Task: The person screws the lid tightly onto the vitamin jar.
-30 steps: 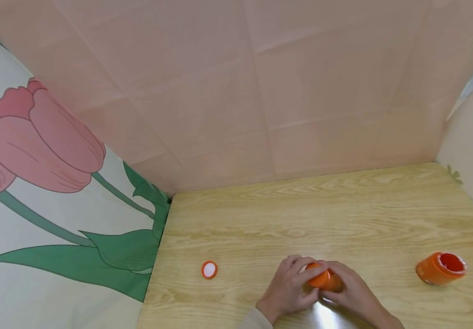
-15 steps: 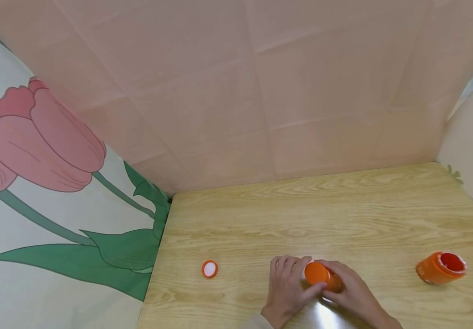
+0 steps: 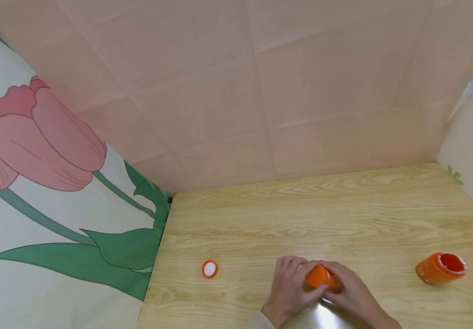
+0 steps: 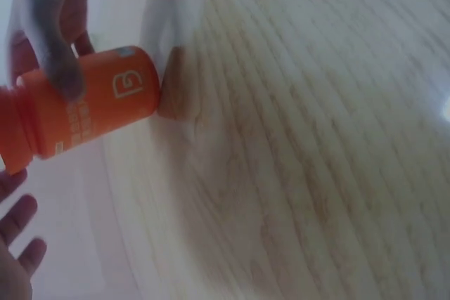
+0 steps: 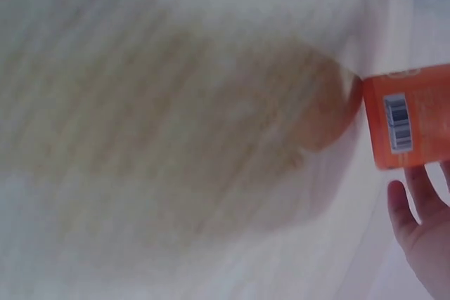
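Observation:
An orange bottle [image 4: 98, 103] stands on the table with its screw cap [image 3: 317, 275] on top. My right hand [image 3: 357, 292] grips the bottle's body from the right, its fingers along the printed side in the left wrist view. With thumb and forefinger, my left hand [image 3: 291, 283] holds the cap from the left. In the left wrist view the left fingers [image 4: 17, 219] show just below the cap. A barcode label [image 5: 399, 123] shows on the bottle's side in the right wrist view.
A second orange bottle [image 3: 435, 270], its mouth uncovered, stands at the right of the wood-grain table [image 3: 302, 214]. A loose orange cap [image 3: 209, 269] lies at the left, white inside upward. A pink cloth backdrop [image 3: 220, 100] rises behind.
My left hand first loosened its fingers from the cap, baring its top, then closed round it again. The right hand stayed on the bottle; the other bottle and loose cap did not move.

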Demonstrator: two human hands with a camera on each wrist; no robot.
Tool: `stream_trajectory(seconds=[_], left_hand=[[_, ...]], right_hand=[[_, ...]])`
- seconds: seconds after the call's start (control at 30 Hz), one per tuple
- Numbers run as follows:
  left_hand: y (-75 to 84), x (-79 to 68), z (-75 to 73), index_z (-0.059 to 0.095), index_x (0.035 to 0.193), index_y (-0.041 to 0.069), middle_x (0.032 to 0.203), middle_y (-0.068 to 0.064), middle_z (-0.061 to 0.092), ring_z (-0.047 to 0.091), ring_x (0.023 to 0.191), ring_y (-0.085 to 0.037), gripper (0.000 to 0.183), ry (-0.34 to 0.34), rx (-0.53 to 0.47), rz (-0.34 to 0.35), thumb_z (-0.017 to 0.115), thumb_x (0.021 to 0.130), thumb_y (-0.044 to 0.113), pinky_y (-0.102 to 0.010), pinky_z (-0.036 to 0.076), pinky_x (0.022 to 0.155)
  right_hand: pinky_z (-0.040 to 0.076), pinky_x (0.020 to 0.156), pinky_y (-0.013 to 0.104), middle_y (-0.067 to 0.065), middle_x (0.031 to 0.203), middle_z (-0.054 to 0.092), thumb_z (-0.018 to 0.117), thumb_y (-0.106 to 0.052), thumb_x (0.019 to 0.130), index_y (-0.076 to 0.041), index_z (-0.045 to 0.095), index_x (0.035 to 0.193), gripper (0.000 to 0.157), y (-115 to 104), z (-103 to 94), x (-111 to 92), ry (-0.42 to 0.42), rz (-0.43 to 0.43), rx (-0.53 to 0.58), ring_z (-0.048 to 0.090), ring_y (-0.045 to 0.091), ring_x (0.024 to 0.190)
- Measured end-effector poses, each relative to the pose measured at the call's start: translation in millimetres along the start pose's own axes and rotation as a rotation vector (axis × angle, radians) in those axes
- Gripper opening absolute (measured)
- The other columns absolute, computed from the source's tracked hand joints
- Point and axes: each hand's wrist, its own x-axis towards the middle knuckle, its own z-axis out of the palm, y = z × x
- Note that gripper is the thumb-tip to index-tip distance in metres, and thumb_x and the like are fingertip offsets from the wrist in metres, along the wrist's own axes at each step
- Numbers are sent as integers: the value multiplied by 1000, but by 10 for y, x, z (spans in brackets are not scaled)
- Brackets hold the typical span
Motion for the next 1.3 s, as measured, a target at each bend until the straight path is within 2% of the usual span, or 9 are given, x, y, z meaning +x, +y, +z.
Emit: stream_trajectory(seconds=[0.17, 0.3, 0.43, 0.53, 0.67, 0.93, 1.07, 1.2, 1.3], left_hand=[[-56, 24, -43, 63, 128, 31, 118, 11, 62, 54, 107, -9, 52, -58, -44, 100, 74, 80, 44, -26, 42, 96], [-90, 36, -75, 62, 129, 31, 129, 11, 60, 53, 115, -11, 53, -92, -74, 143, 75, 78, 37, -26, 41, 99], [-103, 32, -75, 60, 132, 30, 135, 8, 58, 52, 121, -12, 55, -94, -60, 162, 74, 79, 39, -27, 41, 102], [-98, 22, -65, 58, 135, 28, 137, 4, 56, 51, 123, -14, 58, -76, -39, 140, 72, 81, 45, -29, 41, 103], [-68, 4, -45, 57, 134, 27, 133, 3, 58, 52, 122, -12, 59, -29, -4, 58, 71, 83, 52, -31, 42, 102], [13, -16, 5, 64, 120, 27, 106, 11, 61, 54, 101, -6, 53, 60, 36, -69, 68, 81, 63, -27, 40, 94], [34, -13, 21, 65, 116, 28, 100, 12, 61, 55, 95, -6, 50, 66, 32, -63, 68, 81, 64, -27, 40, 93], [20, -14, 29, 66, 118, 28, 101, 11, 62, 56, 95, -5, 48, 69, 16, -17, 70, 82, 60, -25, 40, 92], [-11, -14, 29, 65, 122, 27, 106, 11, 63, 56, 99, -6, 49, 51, -10, 25, 70, 83, 56, -24, 40, 94]], right_hand=[[41, 89, 5, -8, 112, 70, 93, -14, 56, -19, 65, 124, 74, 3, -61, 59, -44, -10, 47, 63, 1, 100], [50, 82, 16, -10, 111, 70, 93, -15, 59, -20, 65, 125, 72, 25, -69, 76, -72, 4, 54, 63, -1, 97], [53, 77, 23, -10, 110, 70, 93, -17, 59, -22, 64, 125, 73, 39, -53, 70, -65, 0, 56, 62, -1, 95], [52, 77, 21, -9, 109, 70, 94, -16, 56, -21, 66, 123, 73, 44, -34, 60, -32, -9, 43, 62, -1, 94], [51, 73, 22, -8, 103, 69, 94, -12, 52, -16, 66, 122, 75, 35, -12, 39, 4, -7, 37, 60, -1, 90], [45, 81, 11, -9, 106, 68, 94, -13, 50, -18, 65, 125, 80, 19, 27, -2, 32, -1, 30, 61, 2, 93], [49, 79, 15, -9, 108, 68, 94, -14, 51, -16, 65, 125, 79, 20, 38, -11, 35, -9, 14, 61, 3, 93], [54, 73, 25, -8, 108, 68, 94, -13, 51, -15, 66, 124, 78, 21, 34, -11, 34, -16, 0, 61, 3, 92], [54, 73, 24, -8, 109, 68, 93, -13, 51, -16, 65, 124, 78, 26, 25, -7, 27, -17, 12, 61, 2, 93]])
